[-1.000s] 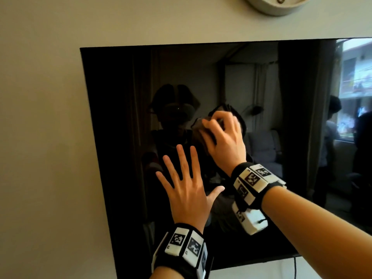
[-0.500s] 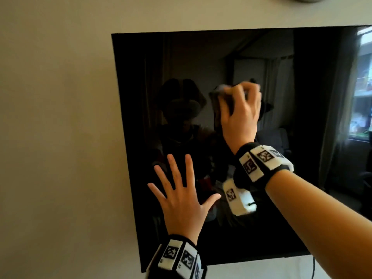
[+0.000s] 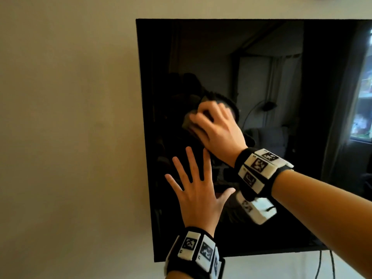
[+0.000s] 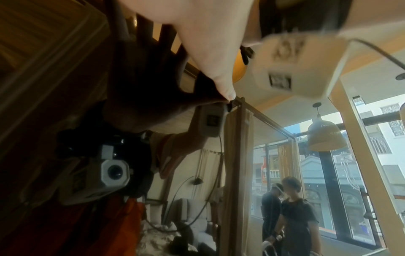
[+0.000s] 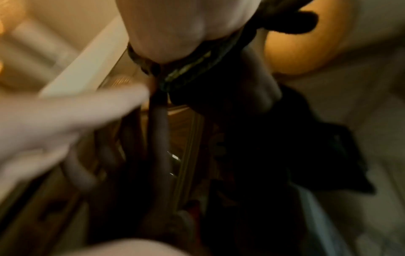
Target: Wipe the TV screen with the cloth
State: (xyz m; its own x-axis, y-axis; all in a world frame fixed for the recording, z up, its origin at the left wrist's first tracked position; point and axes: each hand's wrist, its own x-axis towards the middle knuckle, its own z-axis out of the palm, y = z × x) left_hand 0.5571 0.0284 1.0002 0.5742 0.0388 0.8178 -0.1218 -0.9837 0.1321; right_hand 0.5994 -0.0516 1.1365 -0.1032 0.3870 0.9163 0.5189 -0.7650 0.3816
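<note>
The black TV screen [image 3: 271,57] hangs on a beige wall and mirrors the room. My right hand [image 3: 209,121] grips a dark bunched cloth [image 3: 186,120] and presses it against the screen's left-middle part; the hand is motion-blurred. In the right wrist view the cloth [image 5: 192,69] bulges out under the palm. Just below it, my left hand [image 3: 198,184] lies flat on the glass with fingers spread and holds nothing. The left wrist view shows the thumb [image 4: 214,69] resting on the reflective glass.
Bare beige wall [image 3: 70,127] fills the left half of the head view, up to the TV's left edge. Two thin cables [image 3: 320,264] hang below the TV's lower right corner. The screen reflects a window and people standing in the room.
My right hand has swept the cloth down and to the left across the screen after first going up. The left hand stays flat in place. The view has shifted left.
</note>
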